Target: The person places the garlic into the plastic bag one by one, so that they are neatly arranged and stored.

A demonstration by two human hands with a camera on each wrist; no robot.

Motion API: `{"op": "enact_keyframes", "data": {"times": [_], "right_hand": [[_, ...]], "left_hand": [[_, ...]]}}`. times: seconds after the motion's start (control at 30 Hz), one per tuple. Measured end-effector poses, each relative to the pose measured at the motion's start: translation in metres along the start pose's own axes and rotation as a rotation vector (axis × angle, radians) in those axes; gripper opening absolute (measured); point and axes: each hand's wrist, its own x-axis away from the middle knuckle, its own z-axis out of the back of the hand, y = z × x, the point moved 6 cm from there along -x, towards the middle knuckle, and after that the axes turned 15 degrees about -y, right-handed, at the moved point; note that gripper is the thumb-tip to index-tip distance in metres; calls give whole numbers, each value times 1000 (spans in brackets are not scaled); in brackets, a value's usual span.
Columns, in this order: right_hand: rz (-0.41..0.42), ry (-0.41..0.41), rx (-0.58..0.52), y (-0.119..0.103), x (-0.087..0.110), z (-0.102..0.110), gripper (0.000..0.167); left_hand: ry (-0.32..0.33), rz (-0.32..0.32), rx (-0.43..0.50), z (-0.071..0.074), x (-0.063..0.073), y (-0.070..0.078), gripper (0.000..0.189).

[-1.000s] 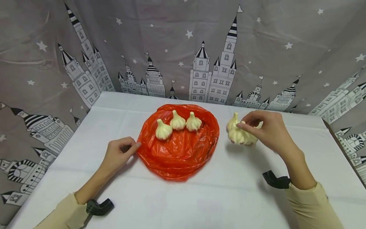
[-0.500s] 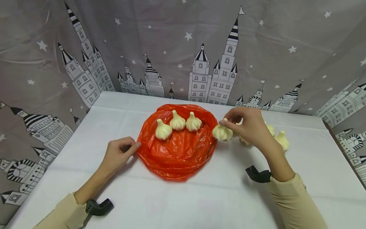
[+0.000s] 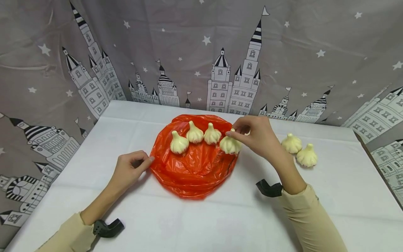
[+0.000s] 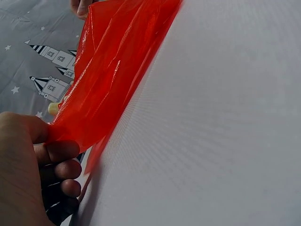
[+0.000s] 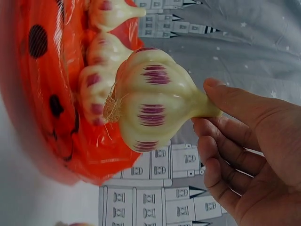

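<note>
My right hand [image 3: 256,134] pinches a garlic bulb [image 5: 155,101] by its stem, thumb on one side and fingers on the other. In the head view that bulb overlaps the right rim of an open red plastic bag [image 3: 196,185]. Purple streaks and a tuft of dry roots show on it in the right wrist view. Inside the bag three more garlic bulbs [image 3: 195,133] sit upright toward the back. The bag's left edge is pinched between thumb and forefinger of my left hand [image 3: 132,169], its other fingers curled below in the left wrist view.
Two garlic bulbs [image 3: 306,155] stand side by side on the white tablecloth [image 3: 201,224] to the right, beyond my right forearm. A grey curtain [image 3: 182,42] printed with castles and stars hangs behind the table.
My right hand has carried the garlic bulb leftward from the group on the right to over the bag's right rim. My left hand has stayed at the bag's edge.
</note>
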Motion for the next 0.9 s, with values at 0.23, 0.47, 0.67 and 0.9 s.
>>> {"op": "enact_keyframes", "data": {"times": [0.23, 0.47, 0.67, 0.9], "right_hand": [[40, 3, -16, -10, -14, -9, 17], [22, -14, -31, -23, -29, -19, 20], [49, -17, -57, -34, -39, -25, 19], [48, -32, -49, -40, -49, -35, 19]], "left_hand": [[4, -5, -11, -1, 0, -3, 30], [0, 1, -13, 0, 0, -4, 29], [-2, -2, -6, -2, 0, -4, 29], [-2, -3, -16, -2, 0, -5, 29]]}}
